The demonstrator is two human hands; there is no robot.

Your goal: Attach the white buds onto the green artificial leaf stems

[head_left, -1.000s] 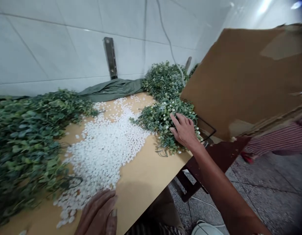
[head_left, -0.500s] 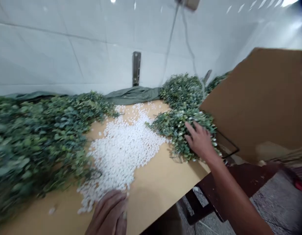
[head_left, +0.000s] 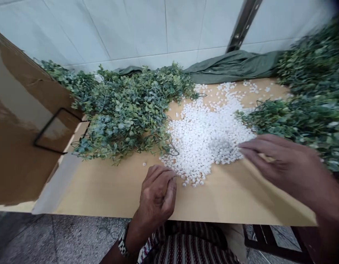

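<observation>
A pile of small white beads or caps [head_left: 196, 135] is spread over the tan tabletop [head_left: 111, 187]. My left hand [head_left: 158, 192], a watch on its wrist, rests at the pile's near edge with fingers curled together; whatever they hold is hidden. Over the pile's right edge hovers my right hand [head_left: 284, 165], slightly blurred, thumb and forefinger pinched; anything between them is too small to make out. Leafy green sprigs [head_left: 136, 106], seemingly artificial, lie heaped left of the pile. More green sprigs [head_left: 301, 113] lie just beyond my right hand.
At the left stands a cardboard sheet or box side [head_left: 21, 121] with a black wire frame [head_left: 48, 128] against it. Dark green cloth [head_left: 235, 66] runs along the tiled wall, below a metal bracket [head_left: 243, 25]. Below the table's front edge is a dark stool-like frame [head_left: 276, 242].
My right hand has come off the right-hand sprigs back to the white pile, fingers now pinched. My left hand stays by the pile, fingers curled. The view has swung left.
</observation>
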